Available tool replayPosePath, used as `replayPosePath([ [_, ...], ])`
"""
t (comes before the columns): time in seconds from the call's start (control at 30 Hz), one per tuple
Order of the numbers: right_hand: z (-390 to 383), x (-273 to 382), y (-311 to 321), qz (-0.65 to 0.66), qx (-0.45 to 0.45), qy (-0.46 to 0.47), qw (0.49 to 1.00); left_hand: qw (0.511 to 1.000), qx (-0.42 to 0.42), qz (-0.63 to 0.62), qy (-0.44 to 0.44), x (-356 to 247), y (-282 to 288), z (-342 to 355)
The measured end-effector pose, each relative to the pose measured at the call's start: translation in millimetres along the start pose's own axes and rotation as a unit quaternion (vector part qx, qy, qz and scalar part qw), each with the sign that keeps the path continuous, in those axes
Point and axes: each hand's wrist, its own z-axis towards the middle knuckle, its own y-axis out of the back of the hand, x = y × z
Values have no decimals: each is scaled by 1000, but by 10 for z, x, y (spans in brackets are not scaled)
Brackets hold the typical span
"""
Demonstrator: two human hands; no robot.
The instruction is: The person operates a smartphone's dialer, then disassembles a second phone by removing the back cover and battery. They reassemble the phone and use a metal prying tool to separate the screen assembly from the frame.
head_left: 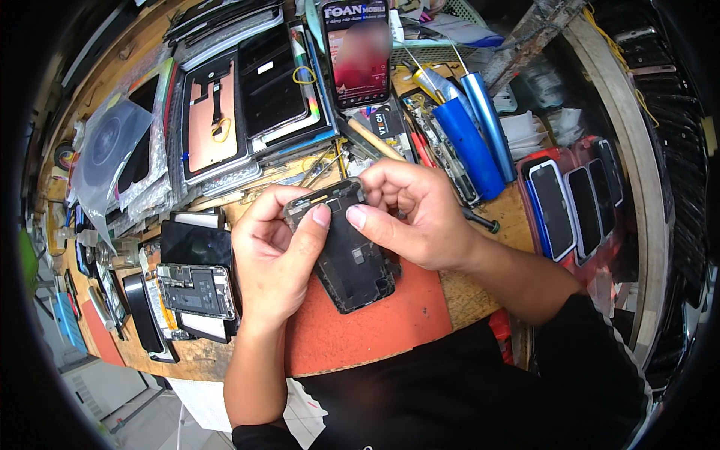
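Note:
A black phone screen panel (346,271) is held tilted over a red mat (352,345), with its inner side facing up. Bits of torn film and small metal parts show along its edges. My left hand (279,255) grips its upper left, the thumb pressed flat on the dark surface and the fingers behind the edge. At the upper right corner my right hand (416,217) closes on the same panel, thumb on its face and fingers curled. What the right fingertips do behind the edge is hidden.
An opened phone (196,291) lies on others to the left. Behind are stacked screens (270,82), a propped phone (356,64) with a lit display, and blue cylinders (469,146) beside tools. Phones in a red tray (570,202) stand right; a screwdriver (480,219) lies near my right wrist.

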Motion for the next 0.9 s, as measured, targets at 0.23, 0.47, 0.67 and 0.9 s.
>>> replayPosePath([
  [0.23, 14, -41, 34, 44, 8, 20, 999, 1000, 12, -2, -19, 0, 14, -4],
  [0.47, -6, -5, -66, -26, -46, 88, 995, 990, 17, 82, -112, -15, 23, -7],
  [0.67, -57, 100, -33, -78, -10, 137, 988, 975, 41, 131, -176, -36, 8, 6],
  [0.9, -24, -2, -50, 10, -29, 103, 994, 999, -1, -13, -43, -21, 24, -50],
])
